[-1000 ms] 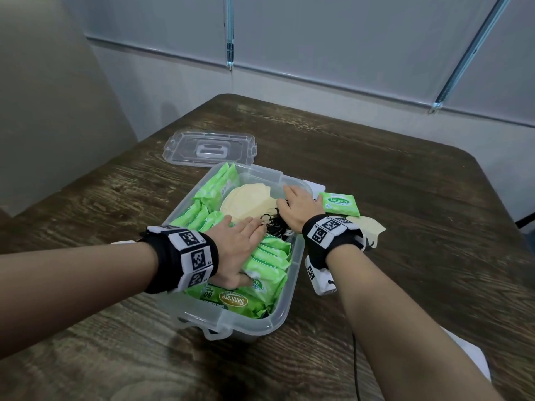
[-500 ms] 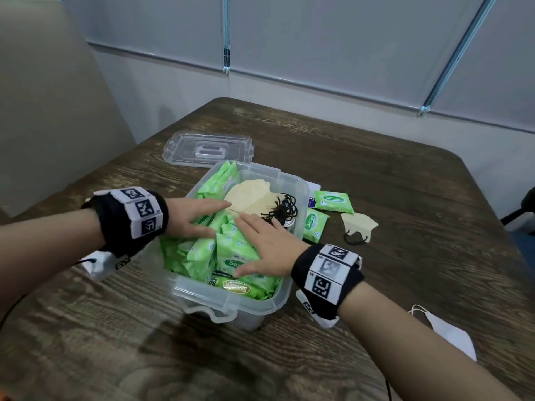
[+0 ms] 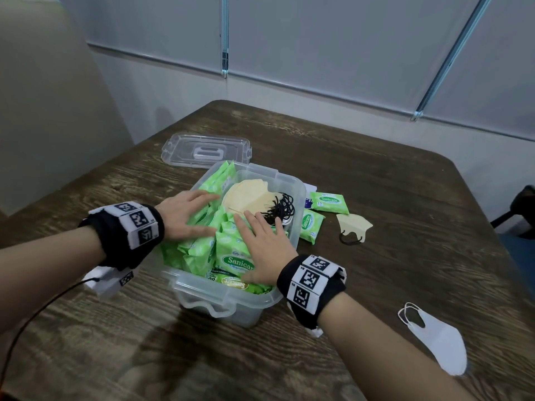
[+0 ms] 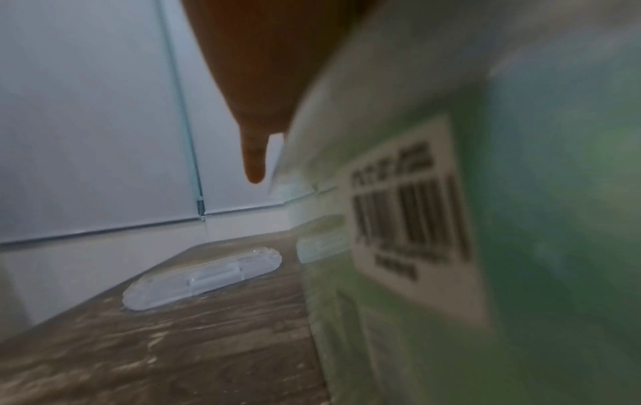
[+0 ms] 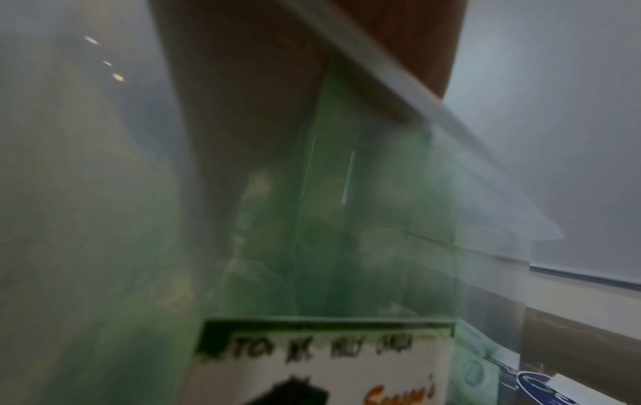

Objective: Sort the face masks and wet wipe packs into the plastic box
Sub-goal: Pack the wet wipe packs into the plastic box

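Note:
A clear plastic box (image 3: 231,302) stands in the middle of the wooden table, packed with green wet wipe packs (image 3: 234,257) and a stack of cream face masks (image 3: 246,198) with black ear loops. My left hand (image 3: 188,215) lies flat with straight fingers on the packs at the box's left side. My right hand (image 3: 260,244) presses flat on the packs at its right side. Right of the box lie two small wipe packs (image 3: 330,202), a cream mask (image 3: 353,225) and a white mask (image 3: 440,342). The left wrist view shows a finger (image 4: 255,161) beside a blurred pack (image 4: 485,219).
The box's clear lid (image 3: 205,150) lies flat on the table behind the box, also seen as the lid (image 4: 204,279) in the left wrist view. A white wall runs behind the table. A dark chair (image 3: 521,212) stands at the right edge.
My right hand left the masks at the far end and came back onto the packs. My left hand shifted to the box's left side. Since half a second ago both hands barely moved.

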A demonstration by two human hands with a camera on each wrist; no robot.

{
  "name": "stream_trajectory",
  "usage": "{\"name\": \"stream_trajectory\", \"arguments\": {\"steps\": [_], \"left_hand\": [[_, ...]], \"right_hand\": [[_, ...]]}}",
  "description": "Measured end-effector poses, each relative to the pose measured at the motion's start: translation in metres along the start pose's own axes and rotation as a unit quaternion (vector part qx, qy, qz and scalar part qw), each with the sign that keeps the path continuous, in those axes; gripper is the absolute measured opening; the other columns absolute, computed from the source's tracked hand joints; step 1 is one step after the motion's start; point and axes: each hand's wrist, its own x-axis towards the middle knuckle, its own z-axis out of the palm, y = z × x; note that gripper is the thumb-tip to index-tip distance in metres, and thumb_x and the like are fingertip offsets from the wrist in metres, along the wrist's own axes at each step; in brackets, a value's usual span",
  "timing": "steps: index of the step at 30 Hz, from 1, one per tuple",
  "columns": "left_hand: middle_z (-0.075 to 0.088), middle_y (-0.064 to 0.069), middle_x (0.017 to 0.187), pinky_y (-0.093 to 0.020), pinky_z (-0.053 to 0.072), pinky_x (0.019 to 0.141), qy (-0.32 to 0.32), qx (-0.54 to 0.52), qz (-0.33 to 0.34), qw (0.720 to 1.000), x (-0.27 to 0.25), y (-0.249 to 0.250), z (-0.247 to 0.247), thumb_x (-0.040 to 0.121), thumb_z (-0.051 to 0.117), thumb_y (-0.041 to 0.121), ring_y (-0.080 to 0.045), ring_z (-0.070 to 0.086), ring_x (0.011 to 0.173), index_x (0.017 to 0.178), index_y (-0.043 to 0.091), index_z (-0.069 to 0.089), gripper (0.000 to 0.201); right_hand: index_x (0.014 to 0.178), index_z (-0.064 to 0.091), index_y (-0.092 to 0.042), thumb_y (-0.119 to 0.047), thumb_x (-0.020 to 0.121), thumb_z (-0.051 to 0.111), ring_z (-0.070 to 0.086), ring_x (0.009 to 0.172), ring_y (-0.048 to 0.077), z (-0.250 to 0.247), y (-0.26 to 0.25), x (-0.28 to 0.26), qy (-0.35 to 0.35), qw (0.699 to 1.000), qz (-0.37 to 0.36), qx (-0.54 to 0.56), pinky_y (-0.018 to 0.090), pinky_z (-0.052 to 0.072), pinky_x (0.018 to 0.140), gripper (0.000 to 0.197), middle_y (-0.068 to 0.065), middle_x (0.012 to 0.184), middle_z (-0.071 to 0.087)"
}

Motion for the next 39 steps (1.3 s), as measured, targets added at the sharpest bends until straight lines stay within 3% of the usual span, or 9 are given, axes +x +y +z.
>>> {"name": "stream_trajectory", "arguments": {"steps": [3,13,16,19,21,26,30,35,39], "left_hand": [[0.000,0.007,0.157,-0.038,0.011,0.118,-0.044,-0.074,0.024,0.996,-0.011,-0.009,0.002,0.022,0.038,0.101,-0.014,0.004,0.144,0.149,0.029,0.008,0.149],[-0.026,0.011,0.151,-0.038,-0.003,0.119,-0.134,0.003,0.032,0.990,-0.009,-0.007,0.005,0.027,0.021,0.104,-0.007,-0.018,0.142,0.147,0.033,-0.010,0.143],[-0.013,0.012,0.155,-0.044,0.002,0.118,-0.183,-0.019,0.010,0.983,-0.009,-0.003,-0.018,0.033,0.023,0.103,-0.011,-0.004,0.145,0.148,0.037,0.001,0.135],[0.030,0.004,0.152,-0.037,0.023,0.113,-0.067,-0.067,-0.044,0.995,0.006,0.001,-0.049,0.061,0.036,0.090,-0.018,0.033,0.137,0.143,0.033,0.033,0.100],[0.035,-0.001,0.150,-0.032,0.029,0.109,-0.002,-0.041,-0.061,0.997,0.023,0.005,-0.057,0.090,0.043,0.056,-0.021,0.040,0.133,0.143,0.025,0.035,0.061],[0.016,-0.011,0.157,-0.029,0.023,0.110,-0.079,0.014,-0.139,0.987,0.060,0.009,-0.038,0.102,0.029,0.030,-0.027,0.028,0.140,0.151,0.019,0.011,0.052],[-0.006,-0.005,0.158,-0.021,0.011,0.111,-0.096,0.020,-0.107,0.989,0.062,0.006,-0.030,0.103,0.027,0.022,-0.020,0.009,0.146,0.151,0.014,0.001,0.054],[-0.004,-0.008,0.158,-0.020,0.005,0.112,-0.071,-0.029,-0.077,0.994,0.061,-0.002,-0.015,0.102,0.032,0.015,-0.018,-0.003,0.146,0.150,0.009,0.002,0.057],[0.037,-0.005,0.148,-0.028,0.029,0.107,-0.063,0.000,-0.116,0.991,0.064,0.000,-0.055,0.095,0.047,0.039,-0.023,0.039,0.132,0.144,0.020,0.034,0.054]], "right_hand": [[0.148,-0.017,-0.018,-0.054,0.071,0.072,0.000,0.146,0.032,0.000,-0.005,0.002,0.006,1.000,0.021,-0.002,0.056,0.007,0.116,0.124,0.015,0.158,-0.002],[0.148,-0.016,-0.012,-0.047,0.081,0.066,0.000,0.145,0.037,0.003,-0.011,0.011,0.017,0.996,0.088,0.001,0.057,0.009,0.114,0.112,0.023,0.156,-0.009],[0.148,-0.015,-0.012,-0.045,0.081,0.067,-0.001,0.145,0.036,0.003,-0.009,0.010,0.023,0.996,0.084,0.007,0.058,0.006,0.114,0.111,0.022,0.156,-0.008],[0.149,-0.015,-0.014,-0.046,0.079,0.067,-0.004,0.146,0.035,0.005,-0.007,0.008,0.026,0.997,0.067,0.013,0.060,0.002,0.114,0.112,0.017,0.158,-0.006],[0.150,-0.010,-0.018,-0.046,0.078,0.066,-0.010,0.146,0.030,0.004,-0.006,0.003,0.060,0.995,0.044,0.068,0.058,-0.004,0.115,0.109,0.010,0.159,-0.006],[0.151,0.009,-0.020,-0.031,0.078,0.043,-0.001,0.145,0.007,0.014,0.003,-0.020,0.297,0.859,0.118,0.399,0.030,-0.002,0.118,0.081,-0.004,0.159,0.007],[0.151,0.002,-0.013,-0.024,0.096,0.027,0.009,0.145,0.011,0.025,0.012,-0.024,0.222,0.739,0.245,0.588,0.015,0.006,0.111,0.062,0.002,0.160,0.006],[0.152,0.000,-0.017,-0.019,0.103,0.029,0.029,0.135,0.017,0.027,0.015,-0.021,0.188,0.712,0.250,0.629,0.012,0.018,0.094,0.057,0.003,0.155,0.023],[0.152,0.000,-0.016,-0.018,0.103,0.028,0.038,0.123,0.017,0.024,0.019,-0.016,0.181,0.716,0.252,0.626,0.012,0.023,0.085,0.057,0.008,0.149,0.031]]}}
